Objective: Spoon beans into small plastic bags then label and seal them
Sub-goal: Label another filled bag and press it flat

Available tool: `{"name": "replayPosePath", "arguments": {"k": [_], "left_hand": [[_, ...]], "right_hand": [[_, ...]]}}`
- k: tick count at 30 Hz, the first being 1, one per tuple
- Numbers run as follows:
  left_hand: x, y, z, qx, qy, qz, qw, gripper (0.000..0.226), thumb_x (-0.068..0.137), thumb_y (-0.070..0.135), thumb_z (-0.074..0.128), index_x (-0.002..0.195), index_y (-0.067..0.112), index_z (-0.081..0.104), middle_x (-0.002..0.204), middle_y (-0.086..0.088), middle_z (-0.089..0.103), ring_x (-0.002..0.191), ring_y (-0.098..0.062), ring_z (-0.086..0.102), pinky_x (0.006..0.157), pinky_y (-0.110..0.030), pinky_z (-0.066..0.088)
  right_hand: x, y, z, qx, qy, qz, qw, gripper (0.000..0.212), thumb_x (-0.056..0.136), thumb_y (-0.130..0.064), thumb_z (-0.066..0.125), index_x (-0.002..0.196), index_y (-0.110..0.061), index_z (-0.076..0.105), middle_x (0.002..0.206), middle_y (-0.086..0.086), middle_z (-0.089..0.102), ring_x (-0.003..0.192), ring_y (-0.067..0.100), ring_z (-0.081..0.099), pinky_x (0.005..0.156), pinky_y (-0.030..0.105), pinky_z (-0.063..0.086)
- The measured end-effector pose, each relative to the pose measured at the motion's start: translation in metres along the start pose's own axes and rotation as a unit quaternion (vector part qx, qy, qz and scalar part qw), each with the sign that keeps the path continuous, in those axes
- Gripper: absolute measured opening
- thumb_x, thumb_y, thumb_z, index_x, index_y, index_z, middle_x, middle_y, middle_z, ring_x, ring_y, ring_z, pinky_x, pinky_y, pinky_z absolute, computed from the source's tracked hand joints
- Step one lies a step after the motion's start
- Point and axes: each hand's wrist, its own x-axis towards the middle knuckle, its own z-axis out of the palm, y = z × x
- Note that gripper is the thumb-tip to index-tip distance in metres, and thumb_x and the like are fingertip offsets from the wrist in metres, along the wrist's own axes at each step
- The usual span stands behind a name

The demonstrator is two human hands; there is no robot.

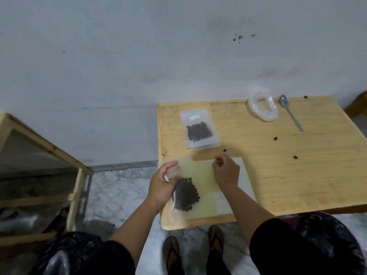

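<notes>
My left hand (162,185) grips the filled bag (183,197) by its top while my right hand (226,171) pinches a label (210,162), ready for sticking.

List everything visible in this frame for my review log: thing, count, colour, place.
Wooden table: one, light yellow, right of centre.
Clear plastic bag of dark beans: one, held at the table's near-left corner.
Labelled bean bag: one, clear, atop a flat stack, table's far left.
Metal spoon: one, silver, far right.
Crumpled clear plastic bag: one, beside the spoon.
Loose beans: several, dark, scattered.
Pale green sheet: one, under the hands.
Wooden rack: one, left.
Left hand: gripping the bag.
Right hand: pinching something small.
</notes>
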Motion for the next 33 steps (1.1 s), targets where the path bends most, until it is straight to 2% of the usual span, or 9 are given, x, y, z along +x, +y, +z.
{"name": "replayPosePath", "arguments": {"k": [3, 7, 11, 16, 20, 23, 27, 30, 33], "left_hand": [[0.003, 0.003, -0.003, -0.022, -0.007, -0.005, 1.0, 0.039, 0.085, 0.006, 0.066, 0.115, 0.031, 0.061, 0.113, 0.018, 0.058, 0.116, -0.012, 0.055, 0.101, -0.036, 0.046], [0.009, 0.011, -0.003, -0.05, -0.013, -0.019, 0.998, 0.041, 0.086, 0.005, 0.064, 0.113, 0.035, 0.059, 0.118, 0.008, 0.057, 0.114, -0.017, 0.056, 0.095, -0.037, 0.05], [0.014, 0.024, -0.001, -0.049, -0.032, -0.022, 0.998, 0.042, 0.087, 0.008, 0.064, 0.115, 0.039, 0.057, 0.125, 0.005, 0.054, 0.115, -0.017, 0.054, 0.097, -0.04, 0.049], [0.017, 0.05, 0.004, 0.008, -0.063, 0.037, 0.997, 0.045, 0.087, 0.013, 0.064, 0.124, 0.035, 0.053, 0.134, 0.003, 0.05, 0.125, -0.017, 0.044, 0.107, -0.041, 0.038], [0.016, 0.063, 0.001, 0.033, -0.086, 0.074, 0.993, 0.046, 0.086, 0.019, 0.065, 0.127, 0.036, 0.051, 0.135, 0.006, 0.049, 0.126, -0.015, 0.043, 0.107, -0.04, 0.037], [0.013, 0.068, -0.001, 0.008, -0.084, 0.081, 0.993, 0.041, 0.086, 0.024, 0.067, 0.122, 0.038, 0.054, 0.129, 0.012, 0.051, 0.123, -0.009, 0.043, 0.104, -0.031, 0.037], [0.012, 0.073, 0.003, -0.025, -0.046, 0.074, 0.996, 0.031, 0.087, 0.02, 0.066, 0.112, 0.037, 0.061, 0.114, 0.021, 0.058, 0.117, -0.01, 0.051, 0.102, -0.035, 0.043], [0.01, 0.079, 0.004, -0.031, -0.03, 0.067, 0.997, 0.029, 0.088, 0.016, 0.064, 0.108, 0.036, 0.063, 0.107, 0.025, 0.058, 0.112, -0.011, 0.054, 0.097, -0.034, 0.047], [0.009, 0.083, 0.002, -0.04, -0.019, 0.062, 0.997, 0.028, 0.089, 0.016, 0.062, 0.11, 0.035, 0.061, 0.11, 0.017, 0.059, 0.107, -0.01, 0.054, 0.09, -0.027, 0.048]], "right_hand": [[-0.002, -0.006, -0.002, 0.023, 0.01, 0.016, 1.0, 0.018, 0.087, -0.008, 0.057, 0.104, -0.008, 0.064, 0.099, 0.005, 0.067, 0.088, 0.014, 0.057, 0.077, 0.015, 0.037], [-0.007, -0.021, -0.013, 0.101, 0.023, 0.023, 0.994, 0.009, 0.085, -0.012, 0.061, 0.094, -0.011, 0.064, 0.088, 0.002, 0.065, 0.083, 0.015, 0.057, 0.077, 0.025, 0.044], [-0.014, -0.044, -0.021, 0.168, -0.064, -0.029, 0.983, 0.008, 0.08, -0.012, 0.069, 0.085, -0.016, 0.064, 0.082, 0.001, 0.067, 0.079, 0.017, 0.063, 0.076, 0.03, 0.054], [-0.019, -0.061, -0.029, 0.104, -0.073, -0.119, 0.985, 0.006, 0.079, -0.011, 0.068, 0.084, -0.014, 0.066, 0.076, -0.005, 0.065, 0.071, 0.007, 0.059, 0.07, 0.014, 0.046], [-0.019, -0.068, -0.033, 0.088, -0.034, -0.124, 0.988, 0.007, 0.078, -0.011, 0.066, 0.084, -0.012, 0.068, 0.074, -0.006, 0.063, 0.068, 0.005, 0.057, 0.068, 0.014, 0.045], [-0.022, -0.072, -0.034, 0.092, -0.028, -0.119, 0.988, 0.006, 0.078, -0.01, 0.065, 0.083, -0.012, 0.068, 0.07, -0.007, 0.062, 0.064, 0.002, 0.054, 0.062, 0.005, 0.04], [-0.027, -0.076, -0.034, 0.098, -0.024, -0.133, 0.986, 0.008, 0.077, -0.006, 0.063, 0.083, -0.009, 0.067, 0.066, -0.01, 0.056, 0.059, 0.002, 0.049, 0.06, 0.01, 0.04], [-0.032, -0.078, -0.032, 0.082, 0.006, -0.158, 0.984, 0.015, 0.075, -0.006, 0.065, 0.088, -0.013, 0.065, 0.085, -0.006, 0.054, 0.062, 0.002, 0.049, 0.065, 0.014, 0.04], [-0.037, -0.077, -0.034, 0.119, 0.021, -0.13, 0.984, 0.017, 0.074, -0.011, 0.069, 0.088, -0.021, 0.066, 0.11, -0.004, 0.045, 0.082, 0.002, 0.05, 0.075, 0.009, 0.04]]}}
